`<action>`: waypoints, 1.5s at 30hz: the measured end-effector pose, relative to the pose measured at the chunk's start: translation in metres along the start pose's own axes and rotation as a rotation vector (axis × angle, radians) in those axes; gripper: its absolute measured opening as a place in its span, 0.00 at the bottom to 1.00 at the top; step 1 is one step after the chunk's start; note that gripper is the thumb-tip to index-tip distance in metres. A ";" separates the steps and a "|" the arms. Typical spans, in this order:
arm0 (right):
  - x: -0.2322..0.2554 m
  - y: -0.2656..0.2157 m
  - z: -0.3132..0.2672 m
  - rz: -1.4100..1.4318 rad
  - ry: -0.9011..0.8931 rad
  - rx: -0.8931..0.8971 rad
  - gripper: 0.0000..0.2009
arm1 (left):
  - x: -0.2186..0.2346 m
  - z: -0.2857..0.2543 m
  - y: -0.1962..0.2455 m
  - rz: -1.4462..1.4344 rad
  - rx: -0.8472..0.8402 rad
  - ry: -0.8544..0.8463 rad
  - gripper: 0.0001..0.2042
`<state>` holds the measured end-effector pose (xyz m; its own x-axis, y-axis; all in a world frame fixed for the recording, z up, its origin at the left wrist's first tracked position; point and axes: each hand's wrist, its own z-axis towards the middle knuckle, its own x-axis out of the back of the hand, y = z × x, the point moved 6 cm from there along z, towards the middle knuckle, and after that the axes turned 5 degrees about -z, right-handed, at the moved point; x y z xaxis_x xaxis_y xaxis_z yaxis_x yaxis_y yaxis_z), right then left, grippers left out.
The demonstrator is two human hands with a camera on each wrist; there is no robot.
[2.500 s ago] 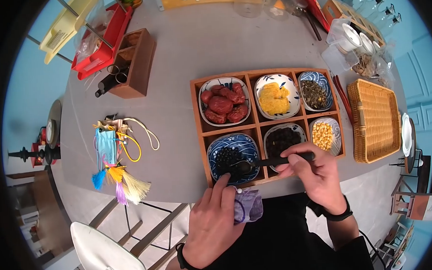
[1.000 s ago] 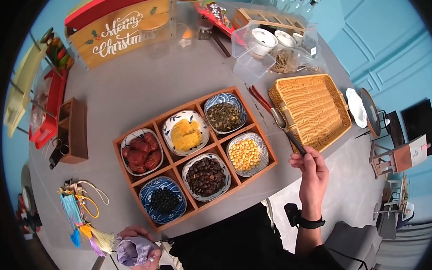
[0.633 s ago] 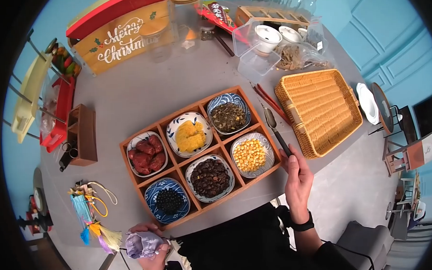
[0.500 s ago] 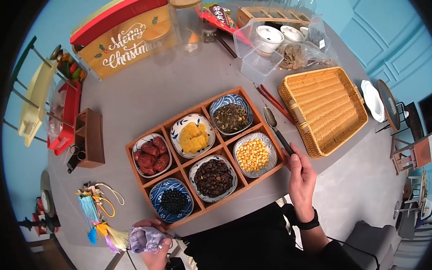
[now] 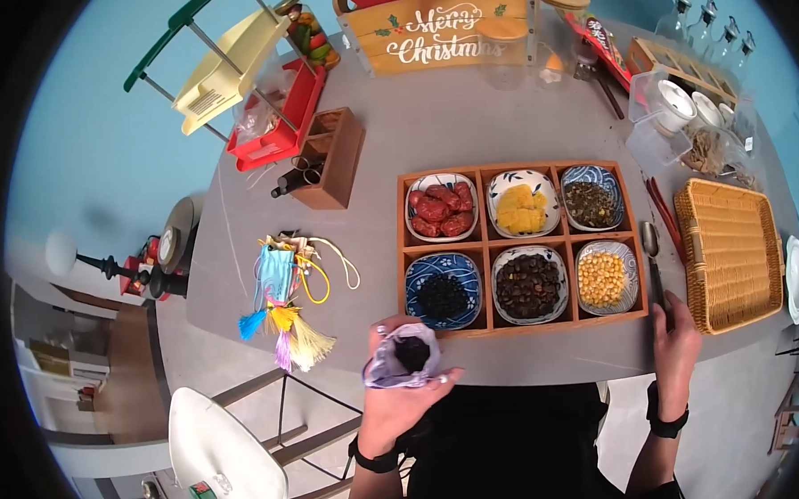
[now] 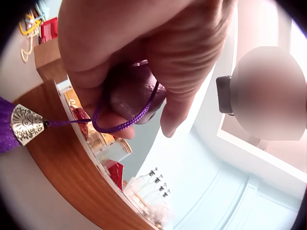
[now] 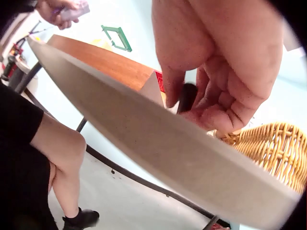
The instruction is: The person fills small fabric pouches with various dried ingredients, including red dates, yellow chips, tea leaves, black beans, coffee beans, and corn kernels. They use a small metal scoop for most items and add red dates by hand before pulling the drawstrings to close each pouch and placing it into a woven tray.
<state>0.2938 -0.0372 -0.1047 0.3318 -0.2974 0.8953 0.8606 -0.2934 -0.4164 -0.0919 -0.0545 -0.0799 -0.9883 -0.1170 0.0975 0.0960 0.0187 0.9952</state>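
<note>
My left hand (image 5: pixel 404 401) holds a small purple drawstring pouch (image 5: pixel 380 368) near the table's front edge, its mouth upward with dark contents inside. In the left wrist view, its braided purple cord (image 6: pixel 127 127) loops below the fingers, and a tassel with a silver cap (image 6: pixel 25 125) hangs at the left. My right hand (image 5: pixel 678 349) pinches the black handle end of a spoon (image 5: pixel 652 243), which lies along the right side of a wooden compartment box (image 5: pixel 487 290). Between thumb and fingers, the dark handle (image 7: pixel 187 96) shows in the right wrist view.
Dishes in the box hold red dates (image 5: pixel 440 209), yellow pieces (image 5: pixel 521 210), dried leaves (image 5: pixel 589 204), small black beans (image 5: pixel 443 297), dark brown pieces (image 5: pixel 528 286) and corn kernels (image 5: pixel 600 279). A wicker basket (image 5: pixel 734 257) stands right; tasselled pouches (image 5: pixel 280 272) lie left.
The spoon has gone from the black beans' dish to the table right of the box, with my right hand. My left hand has turned the pouch mouth upward. The head view has shifted.
</note>
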 end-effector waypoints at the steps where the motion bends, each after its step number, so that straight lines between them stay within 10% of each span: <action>1: 0.005 -0.008 -0.001 -0.102 0.057 0.146 0.11 | -0.009 0.002 0.002 -0.019 -0.016 -0.070 0.31; 5: 0.033 -0.045 -0.021 0.383 0.066 0.067 0.09 | -0.044 0.014 0.019 0.121 -0.099 -0.253 0.33; 11: 0.040 -0.151 -0.039 0.699 -0.286 0.485 0.25 | -0.111 0.030 0.018 -0.122 0.001 -0.373 0.34; 20: 0.029 -0.123 -0.014 0.870 -0.309 0.324 0.06 | -0.117 0.028 0.032 -0.519 0.007 -0.554 0.23; 29: 0.027 -0.107 -0.009 0.835 -0.380 0.412 0.07 | -0.120 0.040 0.041 -0.542 -0.093 -0.105 0.07; 42: 0.053 -0.067 -0.008 0.988 -0.394 0.337 0.12 | -0.092 0.037 0.042 -0.730 -0.311 0.024 0.09; 45: 0.074 -0.090 -0.001 0.699 -0.376 0.463 0.13 | -0.110 0.041 0.078 -0.751 -0.242 -0.312 0.08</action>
<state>0.2407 -0.0343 -0.0009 0.8690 0.0690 0.4900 0.4586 0.2597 -0.8499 0.0199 0.0007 -0.0132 -0.7838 0.2668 -0.5608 -0.6111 -0.1712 0.7728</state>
